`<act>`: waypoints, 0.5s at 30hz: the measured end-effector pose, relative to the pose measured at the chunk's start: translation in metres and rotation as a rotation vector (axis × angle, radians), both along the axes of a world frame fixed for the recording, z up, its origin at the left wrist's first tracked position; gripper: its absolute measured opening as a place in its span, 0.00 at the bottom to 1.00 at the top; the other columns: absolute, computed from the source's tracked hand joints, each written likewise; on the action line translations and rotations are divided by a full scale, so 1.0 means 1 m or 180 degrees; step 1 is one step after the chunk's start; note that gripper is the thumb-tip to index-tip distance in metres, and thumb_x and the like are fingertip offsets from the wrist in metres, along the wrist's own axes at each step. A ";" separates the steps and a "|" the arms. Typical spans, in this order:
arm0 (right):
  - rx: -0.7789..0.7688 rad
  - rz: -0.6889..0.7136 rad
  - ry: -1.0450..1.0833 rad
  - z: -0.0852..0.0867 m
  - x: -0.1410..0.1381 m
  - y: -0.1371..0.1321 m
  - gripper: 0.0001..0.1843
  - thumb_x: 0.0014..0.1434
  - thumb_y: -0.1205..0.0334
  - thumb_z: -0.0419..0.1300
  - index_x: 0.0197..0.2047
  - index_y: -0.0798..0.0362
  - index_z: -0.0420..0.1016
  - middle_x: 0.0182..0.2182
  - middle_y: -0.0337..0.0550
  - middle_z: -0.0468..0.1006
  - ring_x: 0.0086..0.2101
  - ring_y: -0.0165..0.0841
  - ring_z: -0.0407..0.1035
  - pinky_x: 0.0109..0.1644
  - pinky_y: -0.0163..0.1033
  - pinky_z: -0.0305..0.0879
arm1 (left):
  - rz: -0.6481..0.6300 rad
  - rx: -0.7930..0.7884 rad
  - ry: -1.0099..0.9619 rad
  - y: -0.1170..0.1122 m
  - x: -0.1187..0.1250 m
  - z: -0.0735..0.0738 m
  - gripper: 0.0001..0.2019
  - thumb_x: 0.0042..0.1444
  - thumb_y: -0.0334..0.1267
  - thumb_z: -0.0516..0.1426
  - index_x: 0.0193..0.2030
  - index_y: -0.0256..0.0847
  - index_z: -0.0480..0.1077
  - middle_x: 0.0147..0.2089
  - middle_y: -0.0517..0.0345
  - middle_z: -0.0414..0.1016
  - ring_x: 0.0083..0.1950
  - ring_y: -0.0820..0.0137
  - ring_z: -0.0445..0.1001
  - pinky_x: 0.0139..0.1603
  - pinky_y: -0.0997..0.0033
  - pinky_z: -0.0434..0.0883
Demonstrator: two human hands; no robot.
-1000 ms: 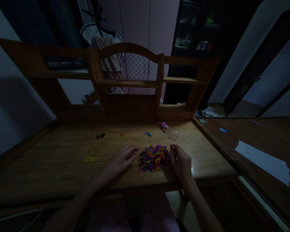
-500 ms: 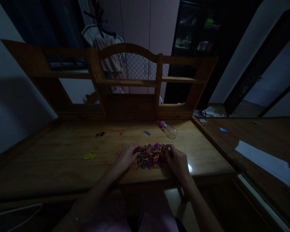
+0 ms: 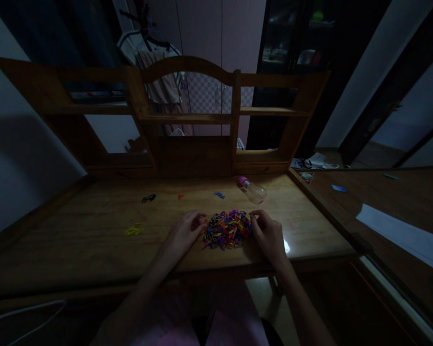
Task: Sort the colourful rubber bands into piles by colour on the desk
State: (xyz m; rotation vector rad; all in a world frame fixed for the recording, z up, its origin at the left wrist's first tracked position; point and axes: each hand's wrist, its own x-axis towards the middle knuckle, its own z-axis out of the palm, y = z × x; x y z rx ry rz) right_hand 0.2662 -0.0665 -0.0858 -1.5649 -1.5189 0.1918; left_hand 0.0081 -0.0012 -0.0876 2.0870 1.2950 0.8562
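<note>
A loose pile of small multicoloured rubber bands lies on the wooden desk between my hands. At its left edge is my left hand, thumb and forefinger apart, the tips close to the outermost bands. Against the right edge, my right hand has its thumb and forefinger tips close together. Whatever may be between those tips is too small and dark to make out. Apart from the pile lie yellow bands, black bands, a few red bands and blue bands.
Behind the pile a clear bottle with a pink cap lies on its side. A wooden shelf unit rises along the desk's back edge. To the right, another wooden surface holds a white paper sheet and a blue card.
My left hand has drawn slightly left, its thumb and forefinger now farther from the pile's middle. My right hand stays at the right edge. The view has shifted a little.
</note>
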 end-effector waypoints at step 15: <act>-0.0093 0.0028 -0.0001 -0.001 0.001 0.001 0.12 0.65 0.56 0.52 0.39 0.51 0.74 0.19 0.35 0.71 0.21 0.31 0.68 0.28 0.33 0.57 | -0.0918 0.0478 0.0473 -0.028 0.040 0.019 0.11 0.63 0.34 0.52 0.49 0.45 0.72 0.48 0.53 0.71 0.49 0.66 0.72 0.50 0.66 0.71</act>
